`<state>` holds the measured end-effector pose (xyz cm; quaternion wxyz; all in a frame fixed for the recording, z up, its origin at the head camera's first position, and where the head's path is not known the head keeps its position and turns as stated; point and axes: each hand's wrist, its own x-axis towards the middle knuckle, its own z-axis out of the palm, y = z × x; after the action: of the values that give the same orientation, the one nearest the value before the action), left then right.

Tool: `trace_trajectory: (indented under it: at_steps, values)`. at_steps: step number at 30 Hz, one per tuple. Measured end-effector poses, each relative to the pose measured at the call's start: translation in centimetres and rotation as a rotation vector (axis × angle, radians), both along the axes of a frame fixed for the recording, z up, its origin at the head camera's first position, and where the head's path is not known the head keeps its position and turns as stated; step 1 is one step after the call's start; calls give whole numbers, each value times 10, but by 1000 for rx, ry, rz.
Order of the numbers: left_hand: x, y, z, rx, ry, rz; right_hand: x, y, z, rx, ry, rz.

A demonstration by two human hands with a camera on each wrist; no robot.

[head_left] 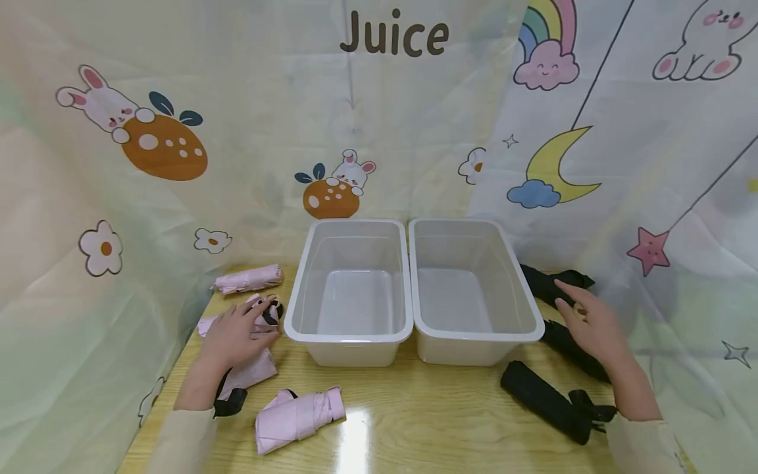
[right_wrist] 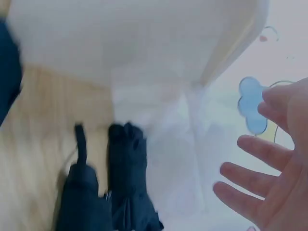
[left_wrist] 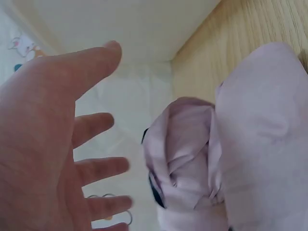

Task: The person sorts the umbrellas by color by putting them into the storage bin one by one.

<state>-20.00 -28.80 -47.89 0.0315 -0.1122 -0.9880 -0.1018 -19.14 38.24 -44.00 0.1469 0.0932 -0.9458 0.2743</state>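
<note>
Several folded pink umbrellas lie on the left of the table, among them a far one and a front one. My left hand is over the middle ones, partly covering them in the head view. Its fingers are spread with nothing held, beside a pink umbrella in the left wrist view. On the right lie three folded black umbrellas, the nearest with a strap. Above the two farther ones is my right hand, fingers extended and holding nothing; the right wrist view shows it apart from a black umbrella.
Two light grey plastic bins, a left bin and a right bin, stand side by side between the hands, with nothing inside. A printed cloth hangs behind and around the wooden table.
</note>
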Motion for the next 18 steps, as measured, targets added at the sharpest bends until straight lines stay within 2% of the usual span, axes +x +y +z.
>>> trace_trajectory:
  at_steps: [3,9,13,18]
  values:
    - [9,-6,4,25,-12,-8,-1,-9,7,-84,-38,-7]
    - [27,-14,8,143,-87,-30,-4,-24,14,-224,-139,16]
    - [39,-22,7,201,-144,-79,-8,-28,9,-281,-192,44]
    - [51,-33,-1,202,-213,-108,-13,-32,-1,-360,-180,105]
